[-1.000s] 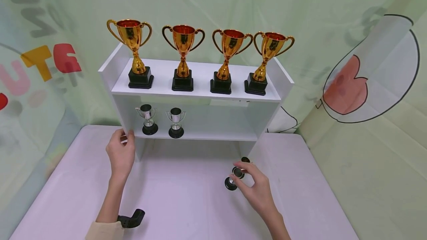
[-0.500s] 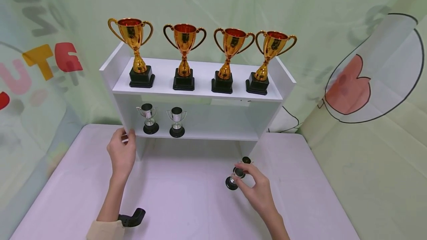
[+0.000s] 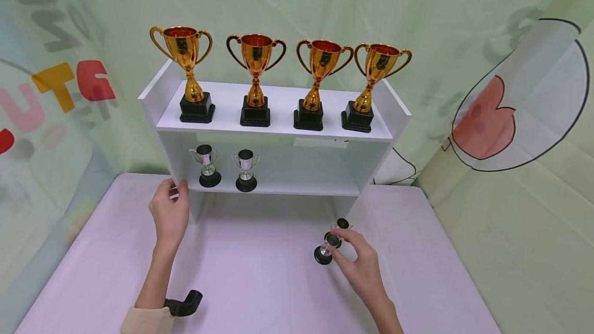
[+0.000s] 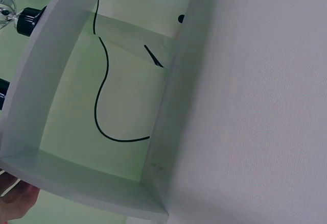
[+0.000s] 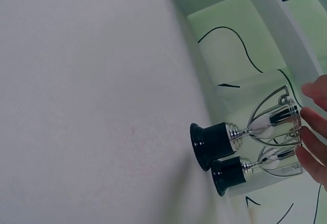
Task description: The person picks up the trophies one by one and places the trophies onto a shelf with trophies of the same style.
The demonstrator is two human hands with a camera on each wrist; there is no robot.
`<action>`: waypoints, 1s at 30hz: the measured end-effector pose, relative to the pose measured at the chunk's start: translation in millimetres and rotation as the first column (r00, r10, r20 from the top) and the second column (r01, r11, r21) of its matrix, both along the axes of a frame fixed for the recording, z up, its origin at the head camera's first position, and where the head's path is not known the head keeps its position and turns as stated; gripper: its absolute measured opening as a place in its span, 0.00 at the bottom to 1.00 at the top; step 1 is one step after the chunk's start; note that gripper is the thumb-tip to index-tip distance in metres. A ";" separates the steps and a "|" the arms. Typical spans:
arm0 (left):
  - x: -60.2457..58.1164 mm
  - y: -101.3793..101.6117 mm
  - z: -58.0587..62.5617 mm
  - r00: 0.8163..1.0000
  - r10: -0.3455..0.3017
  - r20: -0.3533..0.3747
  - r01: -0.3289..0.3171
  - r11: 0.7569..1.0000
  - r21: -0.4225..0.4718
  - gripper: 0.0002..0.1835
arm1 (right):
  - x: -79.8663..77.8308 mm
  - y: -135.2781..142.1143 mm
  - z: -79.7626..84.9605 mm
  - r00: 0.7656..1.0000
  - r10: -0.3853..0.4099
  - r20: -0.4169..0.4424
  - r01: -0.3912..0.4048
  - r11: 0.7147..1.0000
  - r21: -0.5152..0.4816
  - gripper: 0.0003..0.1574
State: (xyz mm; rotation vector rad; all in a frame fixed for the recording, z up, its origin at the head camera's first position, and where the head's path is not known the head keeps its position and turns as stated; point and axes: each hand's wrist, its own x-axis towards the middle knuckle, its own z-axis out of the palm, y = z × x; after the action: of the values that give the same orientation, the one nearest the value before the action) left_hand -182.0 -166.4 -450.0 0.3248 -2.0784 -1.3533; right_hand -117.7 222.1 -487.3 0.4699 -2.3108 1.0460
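My left hand (image 3: 169,215) holds the lower left side panel of the white shelf unit (image 3: 274,131); in the left wrist view its fingers (image 4: 20,203) show at the panel's edge. With thumb and fingers my right hand (image 3: 362,267) pinches the top of a small silver trophy (image 3: 323,255), upright on its round black base on the table. Just behind it stands a matching silver trophy (image 3: 342,223), partly covered by the hand and the front one. In the right wrist view the held silver trophy (image 5: 212,145) overlaps its twin (image 5: 228,175), fingertips at the rim.
Several gold trophies (image 3: 255,55) with square black bases line the top shelf. Two small silver trophies (image 3: 207,171) (image 3: 246,182) stand on the left of the middle shelf. A pale cloth covers the table (image 3: 250,277). Printed curtains hang behind.
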 end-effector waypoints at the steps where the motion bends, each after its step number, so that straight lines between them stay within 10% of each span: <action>1: 0.0 0.0 0.0 1.000 -0.001 0.001 0.001 1.000 0.000 0.14 | -0.1 0.4 -0.9 1.000 0.001 -0.003 -0.001 1.000 -0.004 0.30; 16: 0.7 0.0 1.1 1.000 0.007 0.010 -0.007 1.000 0.003 0.15 | -2.2 7.4 -7.6 0.999 -0.009 -0.050 0.008 1.000 -0.026 0.32; 30: 0.2 0.4 -1.6 1.000 0.000 0.005 0.000 1.000 -0.001 0.15 | -3.6 9.4 -18.1 0.992 -0.045 0.116 0.052 0.997 -0.062 0.31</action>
State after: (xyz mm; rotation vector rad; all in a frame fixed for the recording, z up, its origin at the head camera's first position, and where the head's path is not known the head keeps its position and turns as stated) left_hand -181.8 -166.0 -451.6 0.3277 -2.0830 -1.3532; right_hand -121.2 231.6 -505.4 0.3343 -2.3677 1.1479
